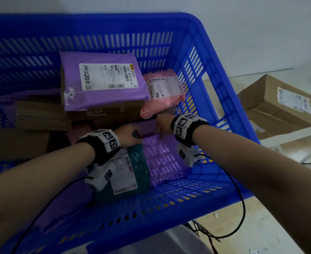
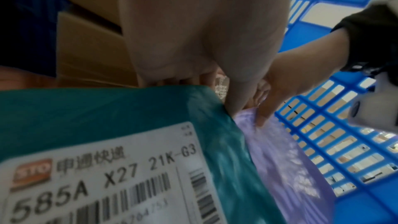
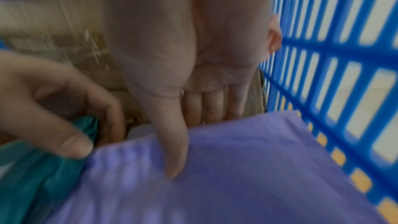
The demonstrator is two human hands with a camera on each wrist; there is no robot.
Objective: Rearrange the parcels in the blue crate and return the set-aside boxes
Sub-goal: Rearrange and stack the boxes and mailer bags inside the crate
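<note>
Both my hands reach into the blue crate. A teal parcel with a white label lies at the near side, and a lilac parcel lies flat beside it on the right. My left hand grips the teal parcel at its far right corner, fingers curled behind the edge. My right hand holds the far edge of the lilac parcel, thumb on top and fingers behind. The two hands nearly touch.
A labelled purple parcel lies on top of stacked cardboard boxes at the crate's far middle. A pink parcel leans by the right wall. Outside the crate, brown boxes sit on a shelf to the right.
</note>
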